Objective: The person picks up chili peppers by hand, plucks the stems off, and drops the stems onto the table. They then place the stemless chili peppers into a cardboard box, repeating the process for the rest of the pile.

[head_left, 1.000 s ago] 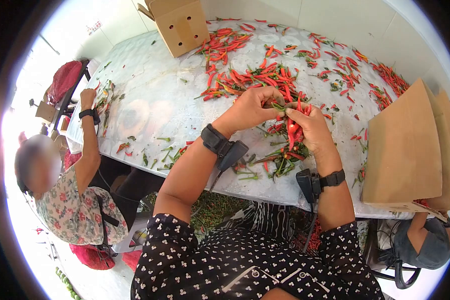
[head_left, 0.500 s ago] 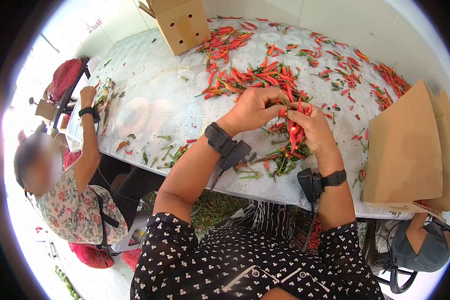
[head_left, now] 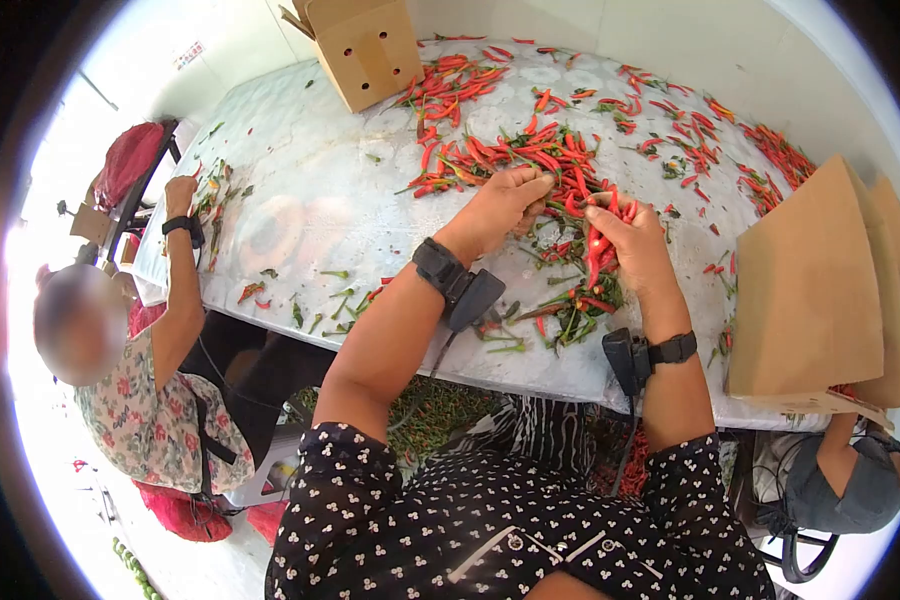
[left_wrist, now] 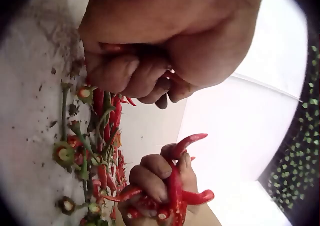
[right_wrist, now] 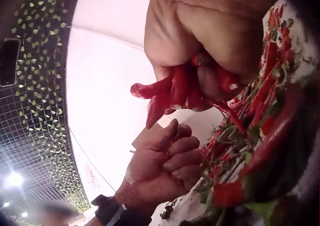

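Right hand: while its fingers curl round a bunch of slim, glossy red chillies point(head_left: 597, 257), we note the hand point(head_left: 638, 240) itself over the near side of the table, the chillies jutting out between thumb and fingers.
Left hand: we see it point(head_left: 505, 208) with fingers curled in, just beside the right and apart from it; a little red shows within the curl in the left wrist view, but we cannot tell whether it is gripped.
Loose chillies: we find a heap of red chillies with green stems point(head_left: 545, 160) just beyond the hands, more scattered towards the far edge.
Stem scraps: green stems and leafy bits point(head_left: 572, 325) lie below the right hand.
Table: we record a pale, patterned, shiny covering point(head_left: 320, 140).
Cartons: one brown cardboard box with round holes point(head_left: 370, 65) stands at the far edge, a larger plain brown carton point(head_left: 800, 290) at right.
Neighbour: a person in a floral top point(head_left: 170, 430) reaches onto the table at left.
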Available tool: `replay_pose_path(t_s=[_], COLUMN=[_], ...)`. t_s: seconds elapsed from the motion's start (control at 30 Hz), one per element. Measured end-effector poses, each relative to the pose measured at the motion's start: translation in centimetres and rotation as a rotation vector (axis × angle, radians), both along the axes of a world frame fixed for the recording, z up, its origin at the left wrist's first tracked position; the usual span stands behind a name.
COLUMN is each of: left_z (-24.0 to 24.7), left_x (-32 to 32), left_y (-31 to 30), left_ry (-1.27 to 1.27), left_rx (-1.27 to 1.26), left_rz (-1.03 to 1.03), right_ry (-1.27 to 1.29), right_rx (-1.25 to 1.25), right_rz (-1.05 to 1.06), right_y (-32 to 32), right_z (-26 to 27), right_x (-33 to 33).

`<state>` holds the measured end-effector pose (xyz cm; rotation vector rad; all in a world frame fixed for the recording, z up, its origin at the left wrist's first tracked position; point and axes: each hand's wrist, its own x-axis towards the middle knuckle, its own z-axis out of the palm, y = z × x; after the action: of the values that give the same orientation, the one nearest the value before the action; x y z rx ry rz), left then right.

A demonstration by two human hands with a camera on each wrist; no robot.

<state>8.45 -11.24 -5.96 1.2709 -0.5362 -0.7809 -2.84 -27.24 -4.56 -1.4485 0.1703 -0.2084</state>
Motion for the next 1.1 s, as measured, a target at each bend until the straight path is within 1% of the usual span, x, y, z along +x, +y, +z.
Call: replay_pose_path(t_s=[0.03, 0.1, 0.17, 0.2, 0.27, 0.3, 0.33, 0.37, 0.4, 0.47, 0.53, 0.6, 0.73, 0.8, 0.83, 0.9, 0.93, 0.97, 1.03, 1.1], left_z=[-0.3, -0.6, -0.9, -1.1, -1.4, -1.2, -1.0, -0.6, -0.5, -0.6, -0.5, -0.3, 0.7, 0.0, -0.2, -0.5, -0.5, -0.7, -1.7, -2.0], left_x=[0.2, 0.5, 1.1, 1.5, 1.9, 1.7, 1.7, 1.6, 1.7, 1.8, 1.8, 1.7, 0.3, 0.6, 0.8, 1.0, 1.0, 1.3, 2.0, 2.1], left_y=[0.0, 0.1, 0.2, 0.1, -0.1, -0.1, -0.1, -0.1, 0.1, 0.5, 0.8, 0.6, 0.3, -0.1, -0.1, 0.0, 0.0, 0.1, 0.2, -0.2], left_ry=[0.043, 0.089, 0.239, 0.238, 0.348, 0.346, 0.418, 0.491, 0.486, 0.459, 0.447, 0.488, 0.426, 0.452, 0.453, 0.433, 0.457, 0.456, 0.418, 0.416], left_rx=[-0.009, -0.019, -0.102, -0.106, -0.137, -0.143, -0.204, -0.263, -0.269, -0.340, -0.377, -0.406, -0.327, -0.359, -0.356, -0.347, -0.356, -0.358, -0.392, -0.390], left_rz=[-0.017, -0.042, -0.073, -0.086, -0.019, -0.031, 0.024, 0.084, 0.076, 0.062, 0.048, 0.072, 0.090, 0.067, 0.051, 0.020, 0.021, 0.016, -0.008, 0.024], right_ry=[-0.010, -0.057, -0.097, -0.109, -0.078, -0.067, -0.058, -0.064, -0.071, -0.096, 0.033, -0.045, 0.060, 0.316, 0.325, 0.410, 0.458, 0.459, 0.354, 0.167], right_rx=[0.038, 0.015, -0.004, -0.061, -0.231, -0.321, -0.411, -0.488, -0.564, -0.667, -0.851, -0.989, -1.073, -1.213, -1.212, -1.192, -1.565, -1.567, -1.895, -1.787], right_rz=[-0.037, -0.073, -0.128, -0.164, -0.261, -0.326, -0.388, -0.483, -0.580, -0.660, -0.742, -0.815, -0.811, -0.814, -0.829, -0.669, -0.671, -0.677, -0.657, -0.705], right_y=[-0.2, -0.5, -0.8, -0.9, -1.2, -1.4, -1.3, -0.8, -0.2, -3.0, -4.4, -8.4, -14.1, -16.1, -17.0, -18.9, -19.7, -19.0, -15.6, -12.0], right_z=[0.1, 0.4, 1.4, 2.6, 5.9, 7.9, 9.9, 12.1, 13.9, 15.9, 19.0, 20.3, 23.0, 23.8, 23.8, 23.1, 22.9, 23.1, 23.3, 23.4], right_x=[0.0, -0.1, -0.4, -1.0, -2.4, -3.5, -4.7, -6.2, -7.4, -9.2, -12.1, -14.6, -19.4, -21.1, -21.7, -22.4, -22.7, -22.7, -21.3, -18.8])
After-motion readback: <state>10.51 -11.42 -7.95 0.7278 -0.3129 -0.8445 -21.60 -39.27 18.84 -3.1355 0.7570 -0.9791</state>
